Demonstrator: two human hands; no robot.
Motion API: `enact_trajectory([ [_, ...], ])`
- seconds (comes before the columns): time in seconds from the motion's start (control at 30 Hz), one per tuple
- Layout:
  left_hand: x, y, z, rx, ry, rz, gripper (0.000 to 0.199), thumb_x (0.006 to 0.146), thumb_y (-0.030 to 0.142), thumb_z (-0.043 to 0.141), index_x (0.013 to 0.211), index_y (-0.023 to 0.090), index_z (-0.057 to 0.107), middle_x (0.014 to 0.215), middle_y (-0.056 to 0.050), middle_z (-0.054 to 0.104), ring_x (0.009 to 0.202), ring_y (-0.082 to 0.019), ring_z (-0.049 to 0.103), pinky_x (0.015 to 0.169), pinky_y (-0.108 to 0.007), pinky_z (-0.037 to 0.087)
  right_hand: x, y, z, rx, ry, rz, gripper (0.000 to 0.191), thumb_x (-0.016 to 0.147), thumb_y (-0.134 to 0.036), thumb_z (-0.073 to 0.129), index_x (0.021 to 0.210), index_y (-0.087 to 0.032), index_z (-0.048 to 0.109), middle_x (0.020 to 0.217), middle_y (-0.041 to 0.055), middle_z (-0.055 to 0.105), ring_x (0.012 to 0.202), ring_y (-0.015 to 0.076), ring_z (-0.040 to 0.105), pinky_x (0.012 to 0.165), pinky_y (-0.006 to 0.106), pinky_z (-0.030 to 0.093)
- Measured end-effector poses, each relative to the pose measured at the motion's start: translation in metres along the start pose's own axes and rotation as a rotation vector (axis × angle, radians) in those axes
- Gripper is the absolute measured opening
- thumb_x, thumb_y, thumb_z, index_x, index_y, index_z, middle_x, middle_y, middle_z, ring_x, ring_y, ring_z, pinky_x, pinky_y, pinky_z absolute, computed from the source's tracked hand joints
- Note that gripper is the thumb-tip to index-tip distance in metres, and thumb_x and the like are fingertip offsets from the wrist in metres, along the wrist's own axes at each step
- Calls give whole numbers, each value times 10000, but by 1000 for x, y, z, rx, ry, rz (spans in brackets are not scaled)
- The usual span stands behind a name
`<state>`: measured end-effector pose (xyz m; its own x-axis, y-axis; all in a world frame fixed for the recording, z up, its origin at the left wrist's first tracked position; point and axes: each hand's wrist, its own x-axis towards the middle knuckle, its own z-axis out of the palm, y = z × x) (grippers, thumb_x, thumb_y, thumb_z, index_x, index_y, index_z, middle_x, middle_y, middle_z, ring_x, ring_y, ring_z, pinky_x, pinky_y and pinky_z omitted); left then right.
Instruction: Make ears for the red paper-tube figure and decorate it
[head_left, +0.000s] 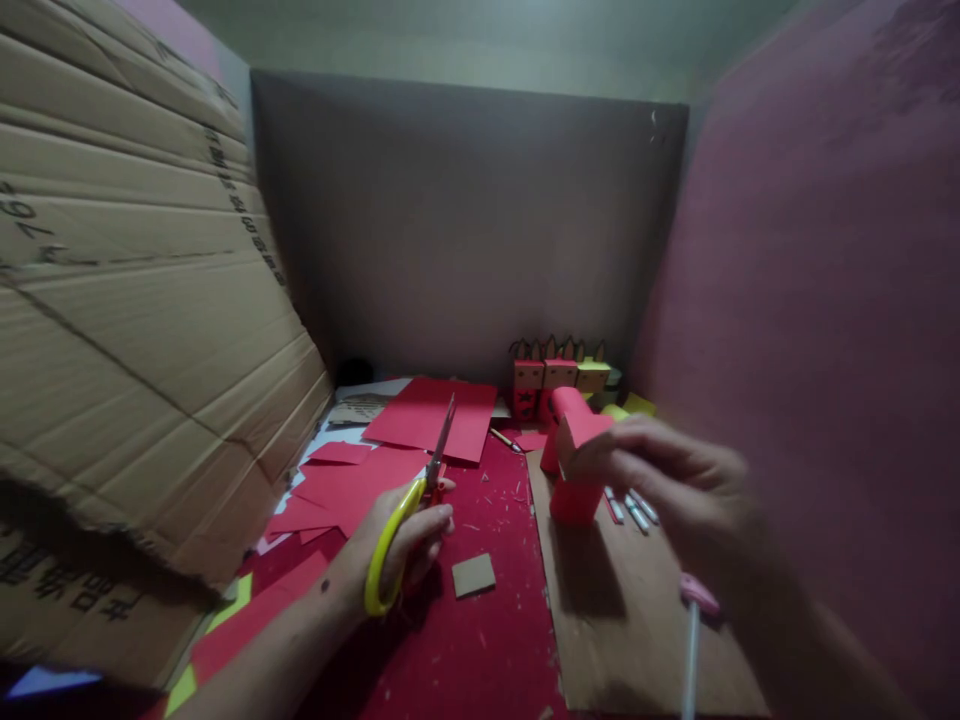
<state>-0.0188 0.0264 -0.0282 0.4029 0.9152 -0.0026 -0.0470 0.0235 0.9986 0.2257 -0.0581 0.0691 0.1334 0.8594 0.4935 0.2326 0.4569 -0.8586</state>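
Note:
My left hand (420,535) is closed round yellow-handled scissors (386,560), whose blades point up and away over the red table. My right hand (664,475) has its fingers together on the top of a red paper figure (576,500), at its boxy red and brown head. This figure stands over the brown cardboard sheet (615,640), and its shadow falls on the sheet. Just behind it is another red paper roll (570,402). A small square of cardboard (473,576) lies on the table between my hands.
Red paper sheets (435,415) cover the left and back. Finished-looking box-headed figures (559,375) stand at the back. Several markers (636,512) and a pink-headed tool (699,595) lie on the right. A large cardboard panel (150,280) rises at left, a pink wall (817,300) at right.

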Motion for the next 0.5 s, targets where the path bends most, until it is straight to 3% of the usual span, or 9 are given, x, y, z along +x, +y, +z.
enact_trajectory([
  [0.07, 1, -2, -1, 10, -6, 7, 484, 785, 444, 603, 1147, 167, 440, 534, 58, 506, 315, -58, 354, 297, -172, 283, 18, -1, -24, -80, 155, 3, 84, 774, -283, 671, 789, -213, 717, 641, -26, 592, 548, 81, 514, 488, 206, 381],
  [0.13, 1, -1, -2, 36, -14, 11, 477, 784, 448, 599, 1132, 154, 455, 507, 62, 490, 304, -62, 353, 295, -175, 274, 33, 5, -41, -111, 209, 58, 133, 766, -337, 666, 786, -208, 693, 553, -55, 523, 437, 66, 431, 398, 208, 297],
  [0.23, 1, 2, 0, 69, -17, 25, 424, 780, 451, 591, 1056, 144, 493, 473, 67, 467, 290, -60, 335, 292, -179, 262, 45, 18, -51, -137, 155, 92, 184, 739, -357, 678, 784, -179, 675, 533, -53, 516, 405, 73, 429, 391, 224, 305],
  [0.33, 0, 5, 2, 97, -16, 19, 397, 763, 453, 600, 985, 138, 505, 436, 70, 446, 277, -65, 331, 290, -184, 242, 47, 26, -47, -164, 84, 118, 213, 737, -370, 662, 756, -158, 668, 464, -67, 471, 360, 61, 361, 374, 223, 277],
  [0.5, 1, 6, 3, 41, 13, -9, 490, 738, 479, 611, 1087, 162, 478, 476, 73, 474, 284, -67, 328, 292, -191, 258, 46, 27, -41, -202, 14, 155, 222, 724, -350, 649, 758, -134, 690, 437, -56, 491, 350, 51, 302, 367, 220, 231],
])
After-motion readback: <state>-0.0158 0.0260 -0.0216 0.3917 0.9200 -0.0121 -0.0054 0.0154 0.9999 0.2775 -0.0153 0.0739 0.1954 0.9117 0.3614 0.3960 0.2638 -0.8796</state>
